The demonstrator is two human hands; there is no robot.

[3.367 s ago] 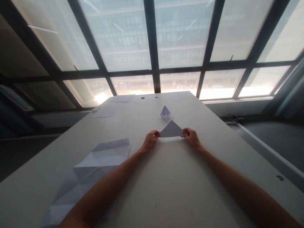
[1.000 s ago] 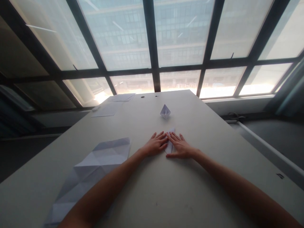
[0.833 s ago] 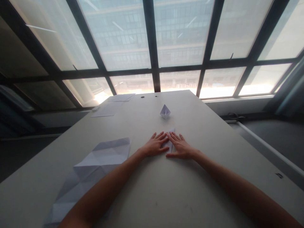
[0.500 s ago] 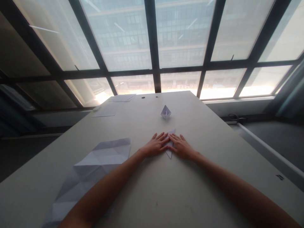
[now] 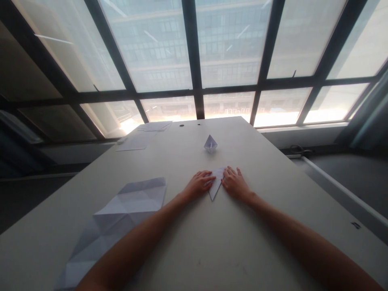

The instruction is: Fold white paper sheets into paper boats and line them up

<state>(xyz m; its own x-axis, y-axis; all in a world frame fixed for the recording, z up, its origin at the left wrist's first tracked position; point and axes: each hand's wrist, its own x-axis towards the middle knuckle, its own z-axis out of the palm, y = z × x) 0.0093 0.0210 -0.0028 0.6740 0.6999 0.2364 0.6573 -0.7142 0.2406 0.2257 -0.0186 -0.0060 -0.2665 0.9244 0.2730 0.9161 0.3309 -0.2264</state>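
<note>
In the middle of the white table (image 5: pixel 188 254), between two bare hands, lies the folded paper (image 5: pixel 215 188), flat on the top, its narrow point turned back toward the person. The left hand (image 5: pixel 198 184) comes in over one side of it: the fingers are bent and rest on the paper's left part, tips covering some of it. The right hand (image 5: pixel 235 185) sits against the other side, fingertips at the right edge near the broad far end, a couple of fingers reaching up past it. Whether either thumb pinches the edge I cannot tell – the hands' own backs hide it. The point itself sticks out bare between them, on the near side of the fingers.

Just beyond stands a small paper figure (image 5: pixel 210 144), peaked and upright, apart from both hands. To the left a big creased sheet (image 5: pixel 130 198) is spread out, the left forearm crossing in front of part of it. Farther off, by the windows (image 5: pixel 166 48), loose papers (image 5: pixel 136 141) lie near the table's far left corner.
</note>
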